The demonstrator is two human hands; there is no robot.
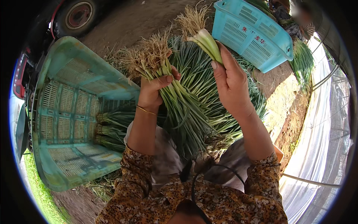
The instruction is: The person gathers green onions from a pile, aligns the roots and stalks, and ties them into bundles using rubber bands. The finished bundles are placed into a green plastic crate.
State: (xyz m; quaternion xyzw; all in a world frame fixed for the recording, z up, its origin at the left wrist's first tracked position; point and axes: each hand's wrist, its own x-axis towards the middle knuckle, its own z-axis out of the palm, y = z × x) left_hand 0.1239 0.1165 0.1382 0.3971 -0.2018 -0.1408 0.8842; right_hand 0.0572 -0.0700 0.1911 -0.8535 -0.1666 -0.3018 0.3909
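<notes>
A thick bunch of leafy green plants with stringy roots, like Chinese chives or garlic greens [181,103], is gripped in my left hand [155,88], roots up and leaves hanging down over my lap. My right hand [232,81] holds a smaller clump of pale stalks [207,43] between thumb and fingers, its roots pointing up and away from me. The two bundles are apart. Behind and under both hands spreads a large heap of the same green plants [193,61], lying on the ground in front of me.
On the left a worn green plastic crate [70,112] lies tipped on its side, with bundles of greens [114,128] inside. A turquoise crate [251,33] bearing writing stands at the upper right. A vehicle wheel [79,15] is at the upper left; another person [304,25] is at the far upper right.
</notes>
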